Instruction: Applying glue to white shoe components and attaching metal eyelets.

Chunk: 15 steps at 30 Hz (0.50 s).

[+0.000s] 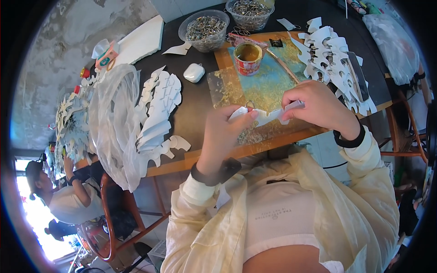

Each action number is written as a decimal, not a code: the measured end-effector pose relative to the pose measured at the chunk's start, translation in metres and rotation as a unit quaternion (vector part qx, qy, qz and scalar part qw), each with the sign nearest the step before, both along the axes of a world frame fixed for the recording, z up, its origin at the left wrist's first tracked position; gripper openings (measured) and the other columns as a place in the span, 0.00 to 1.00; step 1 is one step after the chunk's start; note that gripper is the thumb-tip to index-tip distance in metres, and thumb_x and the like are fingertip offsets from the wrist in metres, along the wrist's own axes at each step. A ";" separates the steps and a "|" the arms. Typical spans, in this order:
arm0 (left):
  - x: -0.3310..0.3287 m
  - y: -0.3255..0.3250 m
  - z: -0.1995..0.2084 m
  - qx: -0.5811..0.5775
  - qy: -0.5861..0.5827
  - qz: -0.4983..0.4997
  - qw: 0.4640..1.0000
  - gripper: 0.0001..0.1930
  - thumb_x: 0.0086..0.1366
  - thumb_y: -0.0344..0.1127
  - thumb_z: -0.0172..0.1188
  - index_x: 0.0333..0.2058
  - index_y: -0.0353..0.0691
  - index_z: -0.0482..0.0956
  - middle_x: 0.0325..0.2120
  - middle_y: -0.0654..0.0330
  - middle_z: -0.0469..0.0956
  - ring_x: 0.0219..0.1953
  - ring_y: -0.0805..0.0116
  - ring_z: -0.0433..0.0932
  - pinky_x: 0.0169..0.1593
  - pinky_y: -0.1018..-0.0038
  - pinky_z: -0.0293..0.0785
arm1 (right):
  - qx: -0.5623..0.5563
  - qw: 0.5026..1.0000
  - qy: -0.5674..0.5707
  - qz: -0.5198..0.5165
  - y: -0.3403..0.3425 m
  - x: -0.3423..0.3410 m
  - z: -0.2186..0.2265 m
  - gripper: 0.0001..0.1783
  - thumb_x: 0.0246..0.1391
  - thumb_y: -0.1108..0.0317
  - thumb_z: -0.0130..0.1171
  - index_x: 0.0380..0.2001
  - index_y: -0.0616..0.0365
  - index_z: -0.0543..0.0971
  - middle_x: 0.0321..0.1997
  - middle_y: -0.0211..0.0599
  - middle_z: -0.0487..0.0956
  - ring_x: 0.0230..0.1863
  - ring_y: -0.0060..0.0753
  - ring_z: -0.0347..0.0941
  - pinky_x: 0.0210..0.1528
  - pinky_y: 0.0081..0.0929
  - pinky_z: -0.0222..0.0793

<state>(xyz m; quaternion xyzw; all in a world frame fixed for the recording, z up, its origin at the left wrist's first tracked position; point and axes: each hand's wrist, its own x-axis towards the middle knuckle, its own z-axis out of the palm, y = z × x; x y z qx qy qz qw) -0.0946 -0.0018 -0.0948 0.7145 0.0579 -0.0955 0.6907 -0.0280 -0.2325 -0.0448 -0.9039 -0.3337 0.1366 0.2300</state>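
Between my two hands, just above the table's near edge, stretches a white cut-out piece [264, 119] with a wavy edge. My left hand [228, 129] pinches its left end, where a small metal ring [250, 104] stands up beside the fingertips. The other end is gripped by my right hand [314, 105], thumb and fingers closed on it. Beyond them sits a red patterned tin [248, 59] with yellowish glue-like stuff inside. A thin brush or stick [283, 66] slants from near the tin toward my right hand.
Plastic tubs [204, 31] of metal rings stand at the back. White cut pieces [157, 109] are stacked on the left, beside a clear plastic bag [114, 123]. More white pieces [325, 50] lie right, with a phone [358, 76]. A white case [194, 73] rests mid-table. Another person [68, 195] sits left.
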 end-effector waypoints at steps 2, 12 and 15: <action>-0.003 -0.003 -0.004 0.047 -0.023 0.016 0.999 0.12 0.58 0.34 0.66 0.36 0.31 0.80 0.25 0.64 0.79 0.27 0.81 0.74 0.35 0.82 0.70 | -0.011 1.000 -0.005 0.012 -0.002 0.000 -0.002 0.14 0.41 0.58 0.69 0.28 0.53 0.81 0.22 0.35 0.77 0.29 0.38 0.75 0.34 0.31 0.67; 0.001 -0.010 0.000 0.018 -0.003 -0.008 1.000 0.12 0.58 0.33 0.67 0.36 0.29 0.80 0.26 0.62 0.80 0.28 0.80 0.76 0.34 0.83 0.71 | 0.151 0.984 -0.042 0.081 0.042 0.016 -0.001 0.07 0.48 0.65 0.64 0.29 0.56 0.80 0.26 0.32 0.78 0.31 0.34 0.74 0.37 0.31 0.67; 0.000 -0.007 -0.002 0.036 -0.010 -0.008 0.999 0.12 0.58 0.33 0.67 0.36 0.29 0.81 0.26 0.62 0.80 0.28 0.80 0.76 0.33 0.83 0.71 | 0.097 0.983 -0.103 0.114 0.052 0.017 -0.008 0.06 0.49 0.67 0.63 0.24 0.55 0.78 0.23 0.32 0.76 0.28 0.34 0.72 0.34 0.31 0.65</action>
